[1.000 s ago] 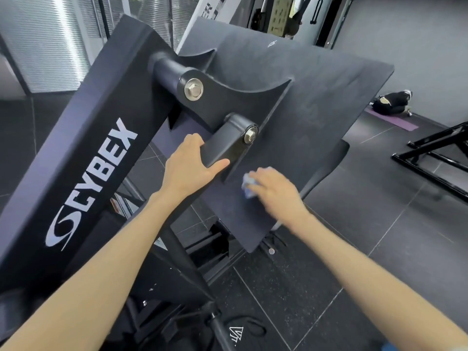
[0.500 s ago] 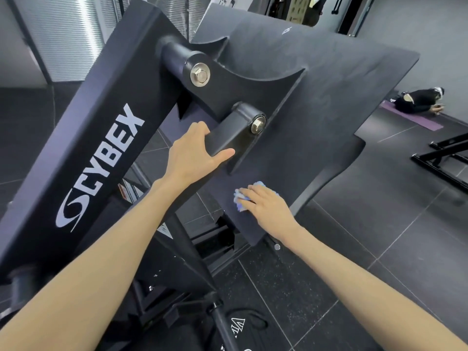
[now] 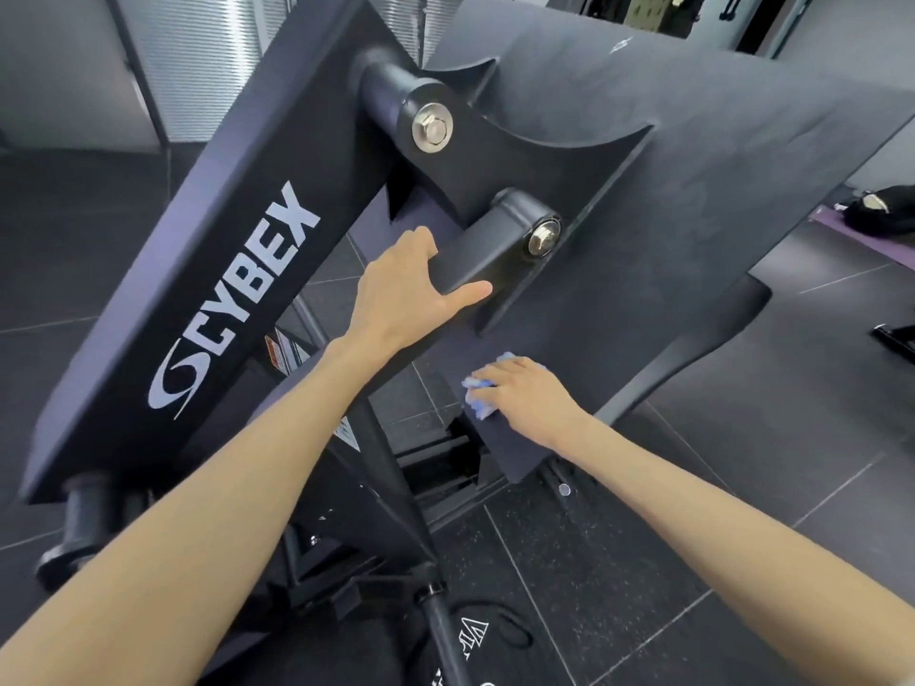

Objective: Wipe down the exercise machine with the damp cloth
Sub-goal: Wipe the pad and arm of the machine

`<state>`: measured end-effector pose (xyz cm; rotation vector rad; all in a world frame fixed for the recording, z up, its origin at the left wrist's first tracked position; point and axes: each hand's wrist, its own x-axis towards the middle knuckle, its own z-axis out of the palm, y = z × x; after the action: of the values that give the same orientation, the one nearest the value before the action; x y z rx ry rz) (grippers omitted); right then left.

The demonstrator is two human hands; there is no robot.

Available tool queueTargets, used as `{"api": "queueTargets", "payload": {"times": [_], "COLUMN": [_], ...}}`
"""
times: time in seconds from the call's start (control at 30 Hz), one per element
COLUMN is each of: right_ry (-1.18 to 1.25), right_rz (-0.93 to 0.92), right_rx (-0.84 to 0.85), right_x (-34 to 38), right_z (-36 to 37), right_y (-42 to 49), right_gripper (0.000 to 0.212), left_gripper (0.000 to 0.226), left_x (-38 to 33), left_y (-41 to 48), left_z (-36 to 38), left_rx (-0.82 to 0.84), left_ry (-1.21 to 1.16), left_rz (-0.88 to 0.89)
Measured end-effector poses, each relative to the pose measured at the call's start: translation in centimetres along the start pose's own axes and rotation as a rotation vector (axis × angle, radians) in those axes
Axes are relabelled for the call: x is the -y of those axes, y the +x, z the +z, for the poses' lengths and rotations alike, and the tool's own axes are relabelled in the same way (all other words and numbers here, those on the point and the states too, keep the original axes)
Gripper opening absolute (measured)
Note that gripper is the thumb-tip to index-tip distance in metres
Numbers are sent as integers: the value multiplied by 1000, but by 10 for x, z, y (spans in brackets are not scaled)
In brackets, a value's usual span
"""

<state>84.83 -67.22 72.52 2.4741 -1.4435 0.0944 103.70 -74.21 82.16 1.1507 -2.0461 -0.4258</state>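
The black exercise machine fills the view: a slanted beam lettered CYBEX and a large tilted foot plate joined by a bolted bracket. My left hand grips the short link arm under the lower bolt, fingers over its far edge and thumb along its lower side. My right hand presses a crumpled blue-and-white cloth onto the plate near its lower corner. Most of the cloth is hidden under my fingers.
Dark rubber floor tiles spread out to the right. The machine's base frame and a bar sit below my arms. A dark bag on a purple mat lies at far right, with another black frame beside it.
My right hand has slid the cloth down the plate toward its lower corner. My left hand has kept its hold on the link arm.
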Motion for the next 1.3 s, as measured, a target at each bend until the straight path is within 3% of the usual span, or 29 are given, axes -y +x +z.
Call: {"api": "queueTargets", "payload": {"times": [0.17, 0.23, 0.33, 0.4, 0.6, 0.7, 0.8, 0.93, 1.07, 1.17, 1.3], "right_ry": [-146, -185, -206, -173, -188, -175, -239, -240, -257, -278, -224], "right_rz": [189, 97, -64, -69, -75, -245, -272, 79, 342, 398, 222], "right_rx": [-61, 1, 242, 371, 428, 346, 314, -62, -259, -239, -94], "right_x": [-34, -20, 5, 4, 7, 12, 8, -18, -31, 8, 67], "right_z": [-11, 4, 7, 8, 19, 17, 5, -30, -46, -20, 22], "right_y": [50, 48, 41, 49, 39, 11, -15, -11, -11, -22, -47], "right_gripper": [31, 35, 33, 32, 33, 28, 45, 32, 29, 38, 36], "left_gripper": [60, 60, 61, 61, 62, 63, 63, 62, 64, 64, 61], "left_x": [2, 3, 5, 5, 4, 4, 4, 2, 2, 2, 3], "left_y": [1, 2, 2, 3, 1, 1, 0, -1, -2, -3, -3], "left_z": [1, 1, 1, 2, 3, 3, 2, 1, -1, -2, -3], "left_rx": [-17, -17, -20, -21, -58, -45, -40, -12, -3, 7, 21], "left_ry": [-22, -26, -36, -26, 46, 22, 7, 6, 19, 13, 16], "left_rz": [-9, -5, -4, 0, -22, -15, -26, -27, -34, -45, -11]}}
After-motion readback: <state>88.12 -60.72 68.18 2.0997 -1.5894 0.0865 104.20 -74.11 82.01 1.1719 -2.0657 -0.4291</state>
